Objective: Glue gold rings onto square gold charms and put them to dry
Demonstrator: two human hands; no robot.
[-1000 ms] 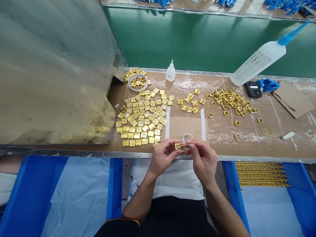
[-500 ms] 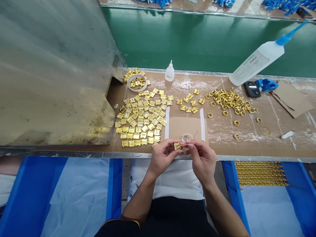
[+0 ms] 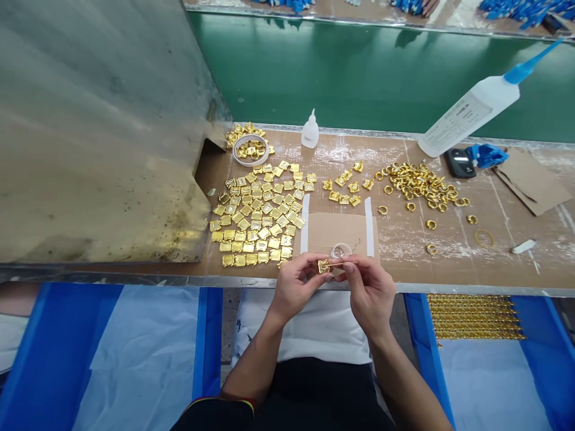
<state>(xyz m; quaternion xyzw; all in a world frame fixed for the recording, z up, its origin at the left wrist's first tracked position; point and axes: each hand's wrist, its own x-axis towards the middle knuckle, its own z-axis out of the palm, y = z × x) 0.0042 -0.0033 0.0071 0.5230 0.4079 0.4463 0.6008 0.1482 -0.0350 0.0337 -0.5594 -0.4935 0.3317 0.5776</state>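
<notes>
My left hand (image 3: 293, 286) pinches a small gold rectangular ornament (image 3: 323, 266) between thumb and fingertips, at the front edge of the bench. My right hand (image 3: 371, 293) is closed on a thin stick (image 3: 338, 264), whose left end reaches the ornament. The fingers partly cover both things. Just behind the hands lies a clear round ring-shaped item (image 3: 340, 250) on a cardboard pad (image 3: 336, 230) held by white tape strips. Left of the pad, many flat gold plates (image 3: 256, 215) lie in rough rows. A loose heap of gold rings (image 3: 422, 182) is to the right.
A small white dropper bottle (image 3: 309, 130) stands at the back; a large bottle with a blue nozzle (image 3: 471, 114) leans at right. A metal housing (image 3: 99, 131) walls off the left. Blue trays (image 3: 209, 347) sit below the bench. Another person's hand (image 3: 430, 6) shows at the top.
Both hands keep the same hold, with hardly any movement. The view has shifted very slightly. At the top edge, another person's hand has come into sight by the blue pieces.
</notes>
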